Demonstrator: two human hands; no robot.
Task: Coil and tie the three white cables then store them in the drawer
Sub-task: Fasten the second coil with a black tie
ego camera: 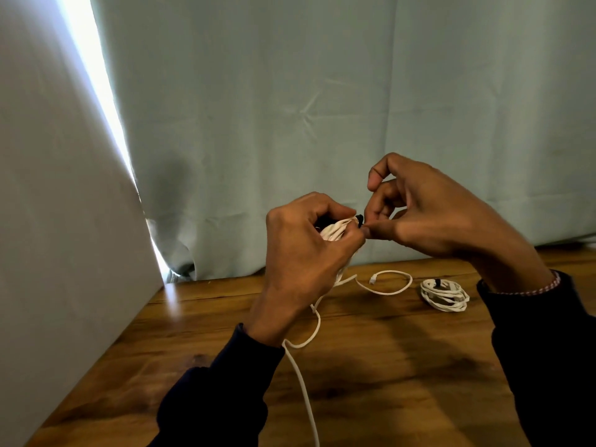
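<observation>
Tying step, judged from the grips: left hand (300, 250) clamped on a coiled white cable (333, 232), held above the wooden counter (387, 366); right hand (429, 214) pinching a black tie (358, 218) at the coil's right end. Loose tail (392, 282) trailing onto the counter. Already tied coil (444, 294) lying far right. Next, probably: cinching the tie without slackening the loops. No drawer or third cable in view.

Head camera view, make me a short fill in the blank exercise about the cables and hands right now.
1. The left hand grips a bundle of white ____.
2. The right hand pinches a small ____ tie at the bundle.
3. The finished coil lies on the wooden ____.
4. A loose cable end rests between the left hand and the ____.

Missing: cable; black; table; finished coil
</observation>
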